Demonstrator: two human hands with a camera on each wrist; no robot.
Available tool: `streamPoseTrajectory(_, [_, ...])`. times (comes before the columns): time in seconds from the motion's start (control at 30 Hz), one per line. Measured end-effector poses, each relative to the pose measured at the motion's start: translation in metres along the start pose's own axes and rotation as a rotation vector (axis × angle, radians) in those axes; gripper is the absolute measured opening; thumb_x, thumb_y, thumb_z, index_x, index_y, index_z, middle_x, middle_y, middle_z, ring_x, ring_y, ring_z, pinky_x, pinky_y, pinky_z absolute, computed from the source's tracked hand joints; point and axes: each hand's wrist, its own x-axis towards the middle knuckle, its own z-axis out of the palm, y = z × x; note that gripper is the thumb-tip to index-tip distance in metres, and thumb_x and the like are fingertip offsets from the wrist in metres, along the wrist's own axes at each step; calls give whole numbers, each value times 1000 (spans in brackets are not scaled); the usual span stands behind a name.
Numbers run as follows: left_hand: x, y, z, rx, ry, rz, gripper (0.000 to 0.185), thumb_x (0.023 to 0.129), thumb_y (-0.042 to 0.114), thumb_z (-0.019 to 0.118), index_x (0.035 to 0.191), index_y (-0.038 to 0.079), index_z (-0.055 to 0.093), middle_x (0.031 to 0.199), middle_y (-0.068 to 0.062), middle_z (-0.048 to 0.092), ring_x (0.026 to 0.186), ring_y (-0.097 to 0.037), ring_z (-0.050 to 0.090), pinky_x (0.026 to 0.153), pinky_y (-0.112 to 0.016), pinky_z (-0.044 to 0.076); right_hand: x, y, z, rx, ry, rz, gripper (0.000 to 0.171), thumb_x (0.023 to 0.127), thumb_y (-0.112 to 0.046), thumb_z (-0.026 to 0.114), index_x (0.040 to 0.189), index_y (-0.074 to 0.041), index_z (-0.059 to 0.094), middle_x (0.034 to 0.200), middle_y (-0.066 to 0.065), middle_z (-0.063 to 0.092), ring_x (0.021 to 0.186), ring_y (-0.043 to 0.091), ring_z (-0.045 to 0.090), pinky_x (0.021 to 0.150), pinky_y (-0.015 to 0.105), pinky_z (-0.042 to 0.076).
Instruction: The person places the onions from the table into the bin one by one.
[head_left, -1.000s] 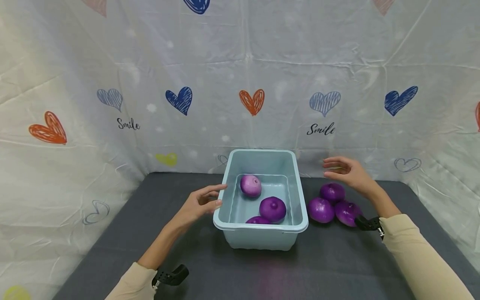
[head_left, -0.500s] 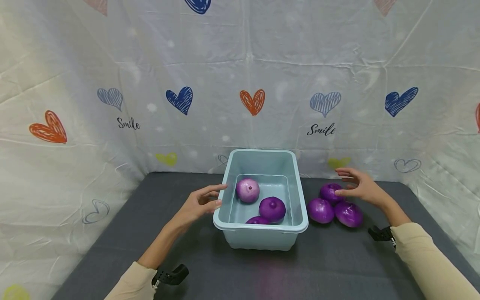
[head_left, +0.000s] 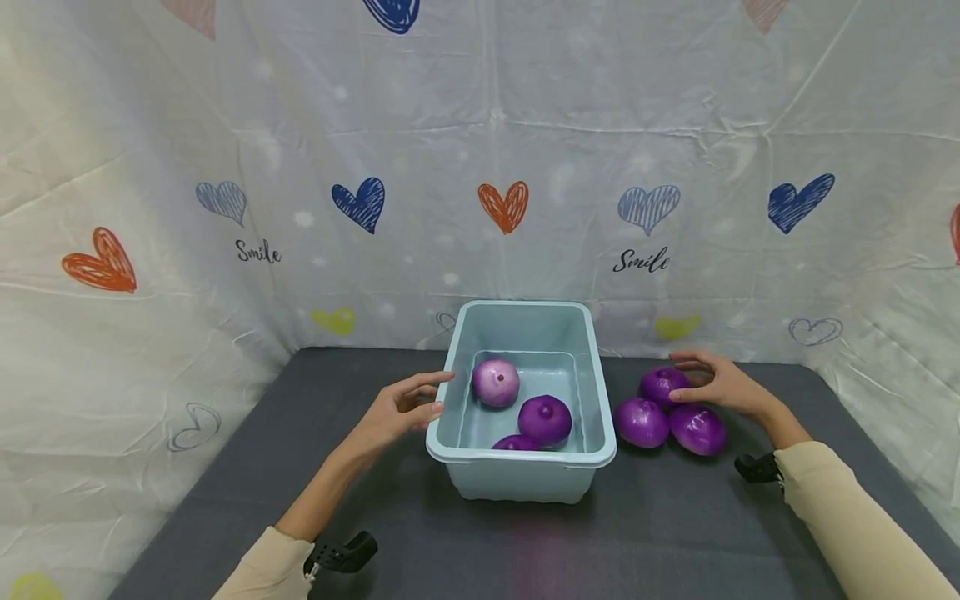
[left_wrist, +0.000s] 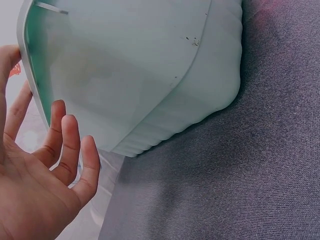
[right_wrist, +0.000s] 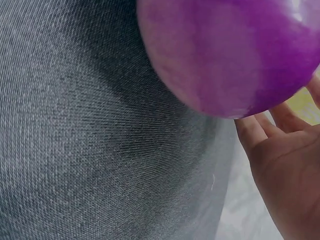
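Head view, and beyond both hands hangs one pale curtain (head_left: 480, 100) printed with hearts; below them spreads one dark grey table (head_left: 525, 550). One light-blue bin (head_left: 521, 479) stands upright between the two hands. Two cream sleeves, left (head_left: 266, 567) and right (head_left: 847, 508), lead to them. The left hand (head_left: 397, 408) reaches forward, its fingers parted and loosely bent, a fingertip touching the bin's rim on the side nearest it, relaxed rather than clasped. The right hand (head_left: 720, 385) arches forward and inward over the cluster beside it, thumb on the near side and fingers on the far side of one ball; whether it has tightened there, I can't tell. I count six purple onion-like balls. Three lie in the bin, past the left fingertips: a paler ball (head_left: 496, 383), a darker ball (head_left: 545, 420), and a third ball (head_left: 515, 442) mostly hidden by the bin's near wall. Three sit outside: the back ball (head_left: 660, 384) at the right fingers, the inner ball (head_left: 642, 422) left of them, and the near ball (head_left: 698, 430) below the thumb. Two black straps, left (head_left: 345, 554) and right (head_left: 759, 468), sit at the wrists.
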Motion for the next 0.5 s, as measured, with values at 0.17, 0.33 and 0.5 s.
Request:
streamPoseTrajectory(0.17, [0,0,1,-3,-2,1,48,100,13,67,146,6,56,121,-22,61,105,-33,62,83,-39,56,0,1,0,-12,-16,13,72,93,-20,77,151,3,41,149,30,40,131,53,42,97,62,44])
streamPoseTrajectory(0.33, [0,0,1,-1,-1,3,48,100,13,67,146,6,56,121,-22,61,104,-33,62,82,-39,56,1,-2,-1,-43,-43,18,71,92,-20,78,150,3,44,146,33,42,126,53,48,95,60,46])
streamPoseTrajectory(0.5, [0,-1,1,-2,-6,4,49,100,14,67,147,8,55,122,-22,61,108,-34,62,85,-40,55,6,-3,-2,-73,-58,4,67,91,-18,79,146,5,47,144,33,45,128,52,46,92,57,49])
